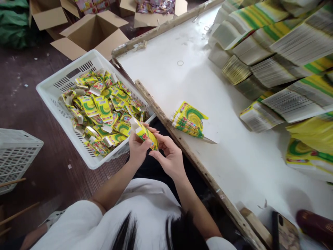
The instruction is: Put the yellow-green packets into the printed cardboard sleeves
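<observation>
A small yellow and green cardboard box (145,133) is between my two hands, its white end flap standing out at the upper left. My left hand (137,150) wraps round the box from the left, thumb across its front. At the box's lower right end, my right hand (170,154) pinches it between thumb and fingers. Just beyond my left hand is a white plastic crate (95,164), heaped with the same kind of boxes (104,107), some with flaps open. To the right, a small stack of flat cartons (191,119) lies fanned on the white table (221,166).
Bundled stacks of flat cartons (283,86) cover the table's right side. A wooden rim (179,139) edges the table. Open cardboard boxes (91,33) stand on the floor beyond the crate. Another white crate (18,152) is at left. A phone (284,231) lies at lower right.
</observation>
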`<state>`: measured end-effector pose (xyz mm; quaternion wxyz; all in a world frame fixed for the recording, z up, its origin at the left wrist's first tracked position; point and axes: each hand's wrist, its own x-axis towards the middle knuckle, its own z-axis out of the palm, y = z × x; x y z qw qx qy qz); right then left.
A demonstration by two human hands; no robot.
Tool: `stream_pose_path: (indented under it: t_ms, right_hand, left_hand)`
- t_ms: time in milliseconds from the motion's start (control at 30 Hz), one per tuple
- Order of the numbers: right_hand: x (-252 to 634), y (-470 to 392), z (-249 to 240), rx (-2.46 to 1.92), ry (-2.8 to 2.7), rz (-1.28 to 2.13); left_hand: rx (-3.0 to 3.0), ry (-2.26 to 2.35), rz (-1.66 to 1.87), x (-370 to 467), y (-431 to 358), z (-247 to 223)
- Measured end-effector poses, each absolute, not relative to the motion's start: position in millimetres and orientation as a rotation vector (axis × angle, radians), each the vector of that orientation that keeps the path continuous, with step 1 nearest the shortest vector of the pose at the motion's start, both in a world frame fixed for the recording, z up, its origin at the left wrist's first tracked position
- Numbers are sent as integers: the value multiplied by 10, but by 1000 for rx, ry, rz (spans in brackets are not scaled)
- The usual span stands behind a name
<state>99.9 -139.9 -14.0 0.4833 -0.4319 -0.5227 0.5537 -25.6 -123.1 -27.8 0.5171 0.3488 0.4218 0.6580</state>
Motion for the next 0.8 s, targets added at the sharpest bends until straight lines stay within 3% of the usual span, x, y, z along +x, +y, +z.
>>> stream_pose_path:
  t_ms: [467, 667, 800]
  right_hand:
    - [1162, -1309, -102, -1169, -1253, 1156]
    - [1366, -1297, 24, -1282, -1681, 459]
    - [1302, -1348, 27, -1090, -1963, 336]
  left_hand:
    - [680, 1149, 1520, -278, -1155, -261]
    - [1388, 1192, 1910, -653, -1218, 237]
    - [1911, 1294, 1156, -727, -1241, 350]
